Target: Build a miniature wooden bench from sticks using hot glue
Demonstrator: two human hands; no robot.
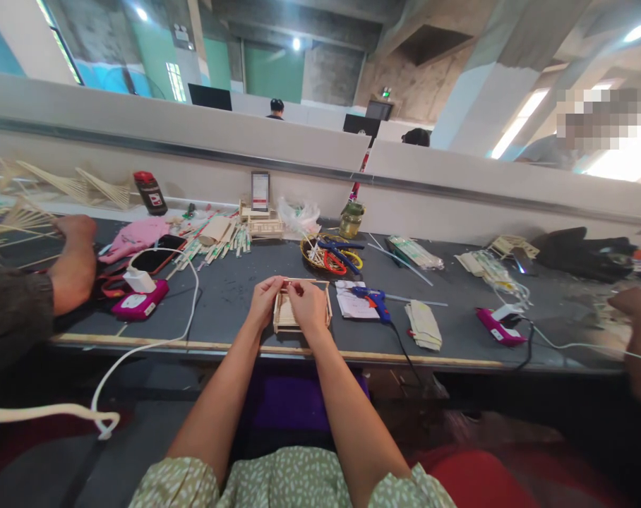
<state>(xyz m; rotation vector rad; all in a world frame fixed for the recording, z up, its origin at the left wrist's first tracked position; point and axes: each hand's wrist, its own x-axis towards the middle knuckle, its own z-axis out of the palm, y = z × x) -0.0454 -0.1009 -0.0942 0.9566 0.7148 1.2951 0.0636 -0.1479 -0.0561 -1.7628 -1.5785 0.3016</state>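
A small wooden stick frame (304, 307), box-shaped with a slatted floor, rests on the dark table (230, 296) in front of me. My left hand (265, 299) pinches the near end of a thin stick along the frame's top edge. My right hand (308, 305) lies over the frame's middle, with its fingertips on the same stick. Both forearms reach in from below.
A blue glue gun (372, 302) lies on paper to the right. A basket with scissors (332, 255), a phone (157, 254), a pink charger (139, 302), stick bundles (221, 240) and a jar (351, 219) sit around. Co-workers' arms (73, 261) flank me.
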